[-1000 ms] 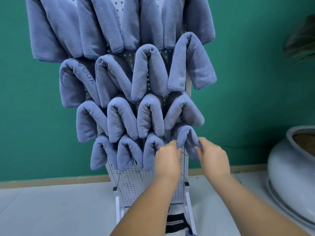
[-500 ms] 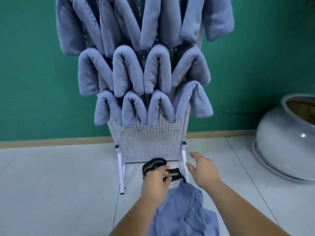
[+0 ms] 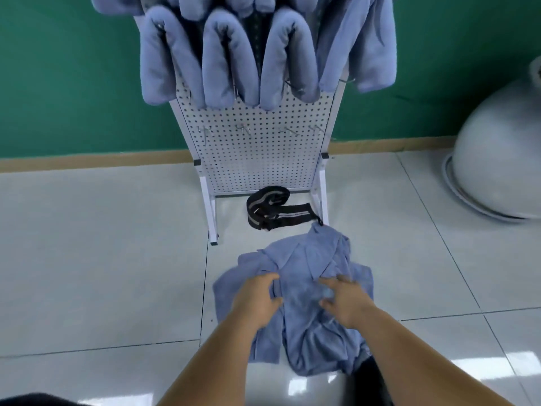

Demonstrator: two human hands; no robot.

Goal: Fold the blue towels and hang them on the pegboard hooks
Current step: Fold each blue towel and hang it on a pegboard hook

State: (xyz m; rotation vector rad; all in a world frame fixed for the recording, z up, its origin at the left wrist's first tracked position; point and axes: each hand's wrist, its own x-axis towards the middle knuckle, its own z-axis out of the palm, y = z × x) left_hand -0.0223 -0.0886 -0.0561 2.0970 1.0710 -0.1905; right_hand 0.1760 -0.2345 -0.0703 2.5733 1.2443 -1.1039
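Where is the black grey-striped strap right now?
In the head view, the black grey-striped strap lies mid-frame on the white tiled floor, between the legs of the white pegboard stand, just beyond the crumpled blue towel pile.

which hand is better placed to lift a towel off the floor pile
Probably the left hand: its fingers and thumb flank a loose fold in the towel pile, while the right hand lies spread flat on the cloth.
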